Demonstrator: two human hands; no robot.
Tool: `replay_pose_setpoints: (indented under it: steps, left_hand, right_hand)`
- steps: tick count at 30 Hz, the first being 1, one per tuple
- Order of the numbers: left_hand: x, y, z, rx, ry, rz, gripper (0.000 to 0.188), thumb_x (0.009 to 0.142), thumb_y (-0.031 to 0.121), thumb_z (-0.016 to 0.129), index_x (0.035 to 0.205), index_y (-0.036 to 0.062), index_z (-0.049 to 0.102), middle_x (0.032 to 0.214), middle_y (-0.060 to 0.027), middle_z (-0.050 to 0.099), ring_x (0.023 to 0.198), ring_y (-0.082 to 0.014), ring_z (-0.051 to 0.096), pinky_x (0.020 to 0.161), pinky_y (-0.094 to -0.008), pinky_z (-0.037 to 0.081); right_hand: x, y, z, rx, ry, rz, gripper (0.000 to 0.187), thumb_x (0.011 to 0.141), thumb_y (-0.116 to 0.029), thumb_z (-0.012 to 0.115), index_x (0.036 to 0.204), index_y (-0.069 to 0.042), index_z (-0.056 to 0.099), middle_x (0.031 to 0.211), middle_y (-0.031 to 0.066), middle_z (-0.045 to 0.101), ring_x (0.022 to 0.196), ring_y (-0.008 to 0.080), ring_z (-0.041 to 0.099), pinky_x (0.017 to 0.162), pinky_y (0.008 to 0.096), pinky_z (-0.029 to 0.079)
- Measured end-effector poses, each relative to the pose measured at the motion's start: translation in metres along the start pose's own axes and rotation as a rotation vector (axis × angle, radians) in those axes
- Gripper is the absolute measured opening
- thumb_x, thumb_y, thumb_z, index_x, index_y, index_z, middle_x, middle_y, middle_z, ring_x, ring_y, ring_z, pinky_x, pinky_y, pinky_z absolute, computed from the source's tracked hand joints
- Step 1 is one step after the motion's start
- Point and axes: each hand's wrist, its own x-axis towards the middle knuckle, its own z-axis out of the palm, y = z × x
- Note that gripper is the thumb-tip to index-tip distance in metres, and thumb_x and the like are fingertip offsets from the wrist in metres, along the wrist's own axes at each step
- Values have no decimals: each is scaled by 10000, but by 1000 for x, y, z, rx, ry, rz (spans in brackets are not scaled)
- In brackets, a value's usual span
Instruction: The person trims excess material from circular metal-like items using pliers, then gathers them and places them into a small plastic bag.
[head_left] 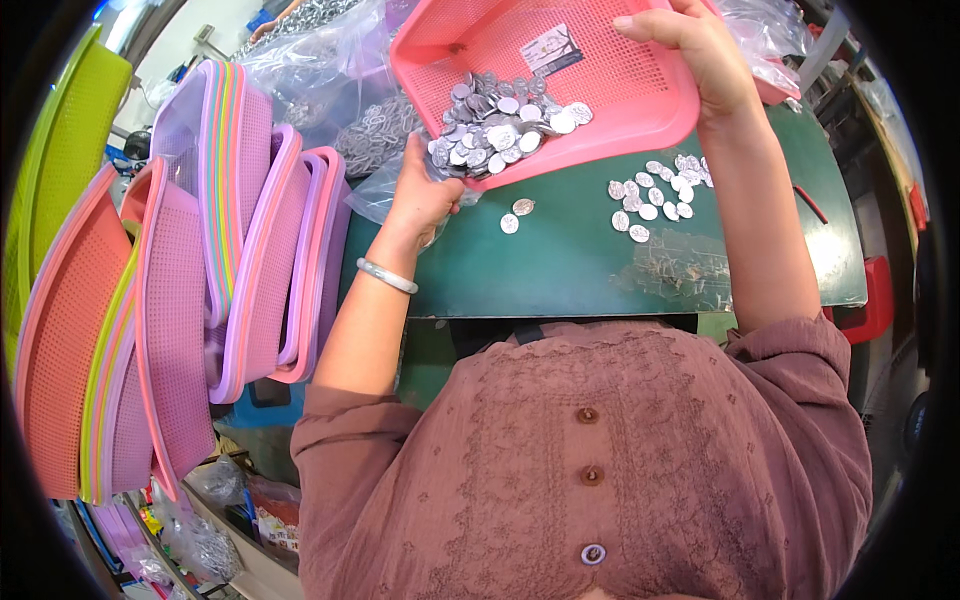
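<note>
A pink plastic mesh basket (632, 92) is tilted over the table, its lower left corner down. Many silver oval metal discs with raised designs (500, 128) have slid together in that corner. My right hand (695, 50) grips the basket's upper right rim, thumb on the inside. Beside the low corner, my left hand (425, 192) is closed, fingers curled, with a clear plastic bag (378, 196) bunched around it. The basket hides part of those fingers. More loose discs (650, 196) lie on the green table (560, 270), two of them just below the basket.
Stacks of coloured mesh baskets (180, 280) stand close on my left. Behind my left hand lies a heap of metal chain or rings (378, 135) in clear plastic. A thin red stick (811, 203) rests at the table's right; a red container (868, 300) is beyond the edge.
</note>
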Motion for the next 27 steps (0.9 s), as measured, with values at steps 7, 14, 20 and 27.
replay_pose_setpoints:
  steps: [7,14,20,27]
  left_hand:
    - [-1,-15,-10,316,74,169,720,661,-48,566,1326,1,293,1284,-158,382,678,-168,541,539,-280,448]
    - [-4,-13,0,933,353,616,386,684,136,696,1059,107,611,1020,-106,491,752,-227,565,650,-320,467]
    - [2,0,14,1057,333,694,180,730,157,649,904,111,657,947,-74,531,820,-272,566,673,-367,460]
    - [1,2,-4,1171,292,1021,115,762,74,612,872,70,646,866,-91,561,788,-275,562,656,-354,463]
  right_hand:
    - [-12,23,-39,-43,84,90,516,723,-45,589,1213,4,437,1091,136,559,940,220,589,812,316,505]
    - [-25,34,-59,112,129,123,529,728,-36,594,1226,2,419,1102,137,556,953,221,586,818,322,504]
    - [-37,39,-69,214,240,86,493,667,17,603,1144,33,480,1017,142,580,883,213,600,792,338,505]
    - [-38,67,-89,424,336,98,607,577,119,639,1145,3,460,992,164,556,853,271,603,746,390,526]
